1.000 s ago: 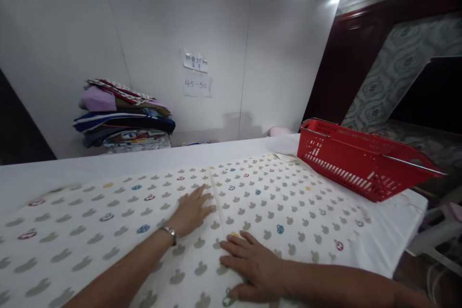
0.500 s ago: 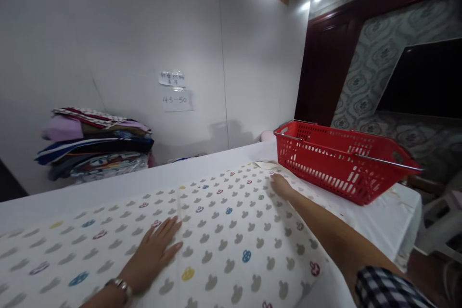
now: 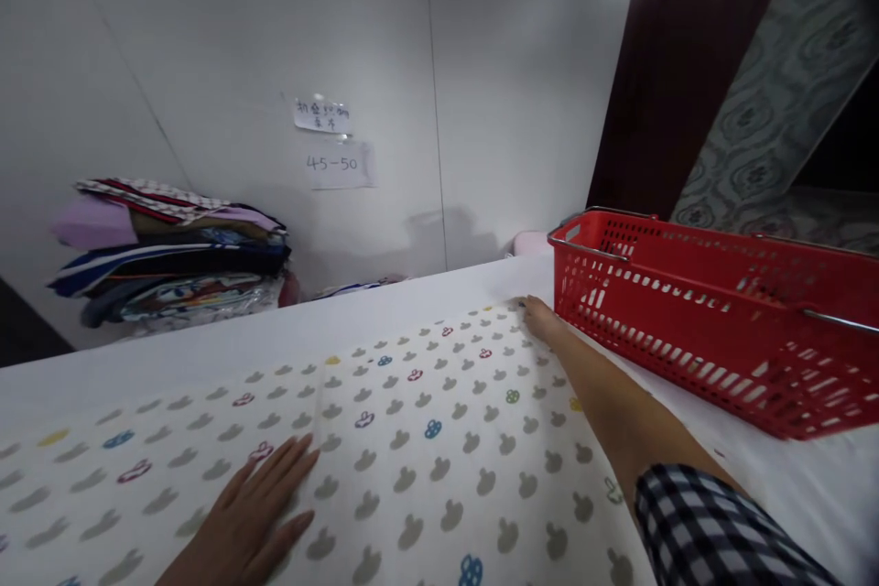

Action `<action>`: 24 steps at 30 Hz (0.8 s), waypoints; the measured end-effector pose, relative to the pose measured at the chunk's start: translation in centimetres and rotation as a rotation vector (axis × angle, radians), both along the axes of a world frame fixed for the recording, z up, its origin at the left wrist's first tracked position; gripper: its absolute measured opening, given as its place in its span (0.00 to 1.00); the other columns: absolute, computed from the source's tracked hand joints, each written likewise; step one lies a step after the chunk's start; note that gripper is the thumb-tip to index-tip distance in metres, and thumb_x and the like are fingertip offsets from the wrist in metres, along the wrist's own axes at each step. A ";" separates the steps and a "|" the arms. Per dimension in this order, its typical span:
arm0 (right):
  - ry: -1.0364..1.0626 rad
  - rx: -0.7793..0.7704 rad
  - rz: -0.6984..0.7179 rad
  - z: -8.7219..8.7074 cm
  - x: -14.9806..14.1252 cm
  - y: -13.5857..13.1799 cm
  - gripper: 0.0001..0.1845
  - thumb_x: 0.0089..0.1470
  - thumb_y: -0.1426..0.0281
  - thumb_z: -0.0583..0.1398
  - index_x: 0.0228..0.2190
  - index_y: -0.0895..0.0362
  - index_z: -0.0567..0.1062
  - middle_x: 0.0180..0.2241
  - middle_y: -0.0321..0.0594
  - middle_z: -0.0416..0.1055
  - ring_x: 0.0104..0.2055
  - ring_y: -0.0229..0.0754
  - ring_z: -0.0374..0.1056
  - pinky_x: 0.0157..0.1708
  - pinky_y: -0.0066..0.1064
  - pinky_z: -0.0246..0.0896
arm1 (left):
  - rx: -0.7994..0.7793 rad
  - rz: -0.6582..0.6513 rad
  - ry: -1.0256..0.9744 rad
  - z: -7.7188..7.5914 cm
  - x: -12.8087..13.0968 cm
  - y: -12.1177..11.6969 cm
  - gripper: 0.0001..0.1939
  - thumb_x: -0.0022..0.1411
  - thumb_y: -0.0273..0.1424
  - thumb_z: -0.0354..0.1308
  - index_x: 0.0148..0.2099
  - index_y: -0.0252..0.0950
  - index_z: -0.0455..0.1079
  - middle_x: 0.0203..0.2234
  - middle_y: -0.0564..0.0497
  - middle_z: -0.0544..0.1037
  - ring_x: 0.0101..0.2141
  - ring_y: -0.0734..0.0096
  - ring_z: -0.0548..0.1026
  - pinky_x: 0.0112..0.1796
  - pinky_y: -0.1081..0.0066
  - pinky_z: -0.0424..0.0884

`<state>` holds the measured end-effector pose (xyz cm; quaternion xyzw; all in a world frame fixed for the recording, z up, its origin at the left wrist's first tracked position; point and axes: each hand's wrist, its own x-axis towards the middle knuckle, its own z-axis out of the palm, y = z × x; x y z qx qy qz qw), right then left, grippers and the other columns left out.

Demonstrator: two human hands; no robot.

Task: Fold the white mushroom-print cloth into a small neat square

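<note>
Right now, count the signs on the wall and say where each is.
2: the upper sign and, just below it, the 45-50 sign.

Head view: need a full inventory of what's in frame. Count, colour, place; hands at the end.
table: 1, white cover, across the lower view
patterned cloth: 1, white with grey and coloured motifs, spread on the table
basket: 1, red, on the table at right
wall: 1, pale grey, behind
fabric stack: 1, mixed colours, back left
other fabric: count unclear, mixed, past far table edge
paper signs: 2, white, on wall
pink item: 1, pink, behind basket's left end
door-like panel: 1, dark red, back right
wallpaper: 1 area, grey-green, far right
checked sleeve: 1, dark and white, right arm
left hand: 1, flat on cloth, lower left
right hand: 1, at cloth's far right corner
</note>
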<state>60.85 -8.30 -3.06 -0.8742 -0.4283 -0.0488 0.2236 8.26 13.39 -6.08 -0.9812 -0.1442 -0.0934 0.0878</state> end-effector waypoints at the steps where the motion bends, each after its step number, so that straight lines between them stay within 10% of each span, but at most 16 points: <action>1: -0.014 0.003 -0.016 -0.3 0.0 0.1 0.18 0.59 0.66 0.56 0.50 0.57 0.67 0.54 0.46 0.61 0.53 0.48 0.60 0.52 0.48 0.57 | -0.001 -0.001 0.000 0.0 0.0 -0.1 0.33 0.62 0.45 0.47 0.66 0.56 0.38 0.63 0.59 0.49 0.61 0.61 0.54 0.59 0.54 0.53; 8: -0.193 0.032 0.106 -0.7 -3.0 -4.2 0.23 0.54 0.79 0.52 0.52 0.63 0.67 0.63 0.48 0.46 0.65 0.48 0.38 0.62 0.40 0.41 | 0.004 -0.010 -0.009 0.3 0.0 -0.3 0.32 0.63 0.44 0.46 0.66 0.55 0.38 0.64 0.59 0.49 0.62 0.62 0.53 0.60 0.55 0.51; 15: -0.313 -0.003 0.244 1.2 1.0 -11.9 0.25 0.50 0.81 0.49 0.49 0.61 0.71 0.56 0.47 0.63 0.61 0.47 0.52 0.59 0.46 0.50 | 0.051 -0.063 -0.046 -1.2 0.0 1.4 0.34 0.61 0.47 0.48 0.66 0.50 0.43 0.63 0.56 0.52 0.60 0.61 0.56 0.60 0.58 0.50; 24: -0.239 -0.032 0.148 1.1 0.0 -8.6 0.23 0.56 0.73 0.50 0.52 0.63 0.68 0.55 0.49 0.63 0.59 0.48 0.56 0.59 0.40 0.50 | 0.093 -0.066 -0.030 -0.9 0.1 1.0 0.36 0.61 0.47 0.49 0.67 0.50 0.38 0.63 0.55 0.51 0.61 0.60 0.55 0.59 0.56 0.52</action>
